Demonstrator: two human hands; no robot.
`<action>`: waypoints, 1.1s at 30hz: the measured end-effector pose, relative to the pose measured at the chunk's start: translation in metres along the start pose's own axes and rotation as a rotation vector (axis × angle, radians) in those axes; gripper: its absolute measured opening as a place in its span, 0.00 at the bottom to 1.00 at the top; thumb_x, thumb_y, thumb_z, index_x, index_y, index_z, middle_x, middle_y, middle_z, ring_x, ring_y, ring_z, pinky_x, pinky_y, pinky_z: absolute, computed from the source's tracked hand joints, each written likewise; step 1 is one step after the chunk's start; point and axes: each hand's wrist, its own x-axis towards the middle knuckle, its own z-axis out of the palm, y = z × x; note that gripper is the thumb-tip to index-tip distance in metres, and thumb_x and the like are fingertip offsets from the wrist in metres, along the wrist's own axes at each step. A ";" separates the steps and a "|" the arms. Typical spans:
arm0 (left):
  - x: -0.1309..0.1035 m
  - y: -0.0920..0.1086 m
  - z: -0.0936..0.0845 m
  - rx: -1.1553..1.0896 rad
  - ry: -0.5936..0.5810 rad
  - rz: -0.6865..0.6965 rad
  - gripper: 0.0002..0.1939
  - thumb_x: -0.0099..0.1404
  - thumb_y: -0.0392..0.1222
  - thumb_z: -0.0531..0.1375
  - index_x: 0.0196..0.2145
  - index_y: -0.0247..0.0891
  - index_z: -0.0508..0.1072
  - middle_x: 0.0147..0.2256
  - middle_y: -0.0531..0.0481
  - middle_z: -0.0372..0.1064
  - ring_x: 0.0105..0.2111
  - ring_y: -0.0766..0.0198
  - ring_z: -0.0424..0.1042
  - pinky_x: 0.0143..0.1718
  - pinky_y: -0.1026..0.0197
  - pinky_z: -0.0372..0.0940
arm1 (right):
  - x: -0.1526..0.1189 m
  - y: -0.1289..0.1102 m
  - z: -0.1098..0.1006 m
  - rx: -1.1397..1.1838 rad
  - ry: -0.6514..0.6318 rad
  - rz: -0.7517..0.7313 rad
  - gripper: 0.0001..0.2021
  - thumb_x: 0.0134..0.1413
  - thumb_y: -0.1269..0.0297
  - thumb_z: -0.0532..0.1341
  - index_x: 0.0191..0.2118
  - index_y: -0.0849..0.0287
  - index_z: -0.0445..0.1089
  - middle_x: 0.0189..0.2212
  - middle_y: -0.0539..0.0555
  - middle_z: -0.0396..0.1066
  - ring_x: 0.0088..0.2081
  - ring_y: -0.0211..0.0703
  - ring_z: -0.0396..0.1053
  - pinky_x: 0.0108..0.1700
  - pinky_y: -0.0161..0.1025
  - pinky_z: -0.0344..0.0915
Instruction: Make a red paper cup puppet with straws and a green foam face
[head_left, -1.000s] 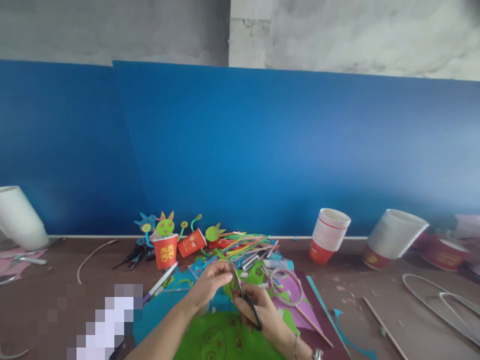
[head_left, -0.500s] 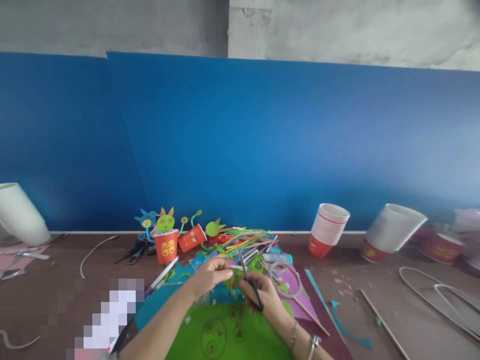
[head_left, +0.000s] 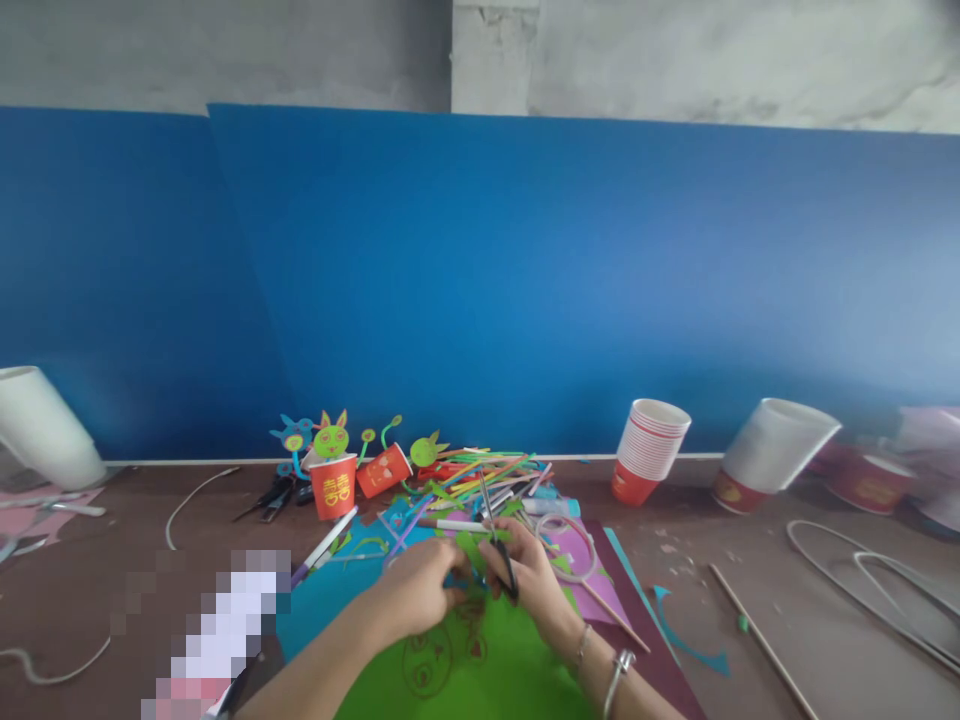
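My right hand (head_left: 534, 580) is closed around black-handled scissors (head_left: 505, 572), their thin blades pointing up and away. Facing it, my left hand (head_left: 426, 585) is bent over with its fingers closed at a small piece of green paper (head_left: 472, 552); the fingertips are partly hidden. Both hands are above a large green sheet (head_left: 465, 690) with a round face and small heart shapes drawn on it in dark line. Beneath that lies blue paper (head_left: 300, 615). A white marker (head_left: 454, 525) rests just beyond my hands.
Coloured pipe cleaners (head_left: 495, 468) are heaped at the back. Left of them stand a red paper cup (head_left: 334, 488) with cut-out animal faces and a tipped cup (head_left: 384, 470). Stacked cups (head_left: 651, 450) stand at right, near a wooden stick (head_left: 761, 640). A blue panel (head_left: 480, 280) closes off the back.
My left hand has come down and toward me, its fingers now bent downward over the green sheet. My right hand has shifted slightly, keeping the scissors upright. The view has moved a little.
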 end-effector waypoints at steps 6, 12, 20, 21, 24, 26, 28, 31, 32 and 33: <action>-0.012 0.000 -0.031 0.292 0.169 -0.006 0.14 0.62 0.44 0.54 0.25 0.39 0.75 0.30 0.45 0.72 0.37 0.54 0.70 0.40 0.57 0.60 | 0.005 -0.010 -0.016 -0.181 0.115 -0.040 0.17 0.45 0.50 0.63 0.32 0.56 0.59 0.15 0.45 0.66 0.17 0.38 0.64 0.18 0.32 0.55; -0.039 -0.031 -0.043 0.310 0.225 -0.086 0.25 0.48 0.44 0.66 0.46 0.43 0.73 0.47 0.43 0.71 0.49 0.47 0.67 0.49 0.52 0.59 | 0.005 -0.020 -0.029 -0.776 0.176 -0.073 0.10 0.49 0.55 0.61 0.30 0.55 0.64 0.21 0.51 0.72 0.22 0.43 0.68 0.22 0.35 0.55; -0.046 -0.044 -0.022 0.343 0.224 -0.085 0.28 0.52 0.39 0.64 0.52 0.43 0.67 0.50 0.42 0.69 0.52 0.47 0.65 0.52 0.48 0.59 | 0.001 -0.018 -0.028 -1.085 0.116 -0.027 0.09 0.52 0.60 0.60 0.38 0.58 0.69 0.30 0.57 0.76 0.32 0.48 0.73 0.29 0.36 0.58; -0.045 -0.045 -0.019 0.333 0.237 -0.071 0.28 0.52 0.39 0.64 0.52 0.43 0.67 0.50 0.42 0.69 0.52 0.47 0.65 0.52 0.47 0.59 | 0.001 -0.017 -0.027 -1.059 0.108 0.000 0.11 0.51 0.60 0.60 0.40 0.58 0.69 0.30 0.57 0.76 0.32 0.48 0.73 0.29 0.36 0.59; -0.043 -0.050 -0.009 0.308 0.282 -0.012 0.25 0.55 0.39 0.62 0.52 0.43 0.67 0.50 0.42 0.69 0.51 0.48 0.66 0.52 0.47 0.60 | 0.003 -0.013 -0.026 -0.984 0.117 0.056 0.17 0.49 0.61 0.62 0.46 0.60 0.66 0.29 0.57 0.76 0.31 0.48 0.74 0.28 0.36 0.60; -0.042 -0.053 -0.004 0.301 0.297 0.018 0.25 0.56 0.39 0.61 0.52 0.43 0.66 0.51 0.42 0.69 0.51 0.48 0.66 0.52 0.46 0.60 | 0.005 -0.009 -0.026 -0.953 0.125 0.071 0.18 0.48 0.63 0.62 0.46 0.60 0.66 0.28 0.56 0.76 0.29 0.47 0.73 0.26 0.36 0.59; -0.042 -0.053 0.000 0.294 0.295 0.032 0.24 0.57 0.39 0.61 0.53 0.43 0.66 0.51 0.42 0.69 0.52 0.48 0.66 0.52 0.46 0.60 | 0.006 -0.006 -0.027 -0.943 0.121 0.075 0.16 0.46 0.64 0.62 0.43 0.59 0.66 0.27 0.55 0.75 0.28 0.46 0.73 0.25 0.35 0.59; -0.042 -0.050 0.001 0.289 0.275 0.016 0.24 0.57 0.41 0.61 0.52 0.43 0.67 0.52 0.42 0.69 0.52 0.47 0.65 0.53 0.45 0.60 | 0.008 -0.003 -0.029 -0.971 0.120 0.055 0.10 0.49 0.65 0.60 0.40 0.59 0.67 0.29 0.56 0.76 0.29 0.46 0.74 0.27 0.35 0.60; -0.042 -0.048 0.001 0.288 0.267 0.007 0.23 0.58 0.41 0.61 0.52 0.43 0.67 0.52 0.42 0.68 0.52 0.47 0.65 0.53 0.45 0.59 | 0.008 -0.003 -0.029 -0.990 0.121 0.045 0.09 0.50 0.66 0.59 0.39 0.59 0.67 0.30 0.56 0.76 0.31 0.46 0.74 0.28 0.35 0.60; -0.042 -0.047 0.001 0.288 0.260 -0.001 0.24 0.58 0.41 0.61 0.52 0.42 0.67 0.52 0.42 0.68 0.52 0.47 0.65 0.53 0.45 0.59 | 0.008 -0.004 -0.030 -1.010 0.121 0.034 0.09 0.51 0.67 0.59 0.40 0.60 0.68 0.31 0.57 0.76 0.32 0.46 0.74 0.29 0.35 0.61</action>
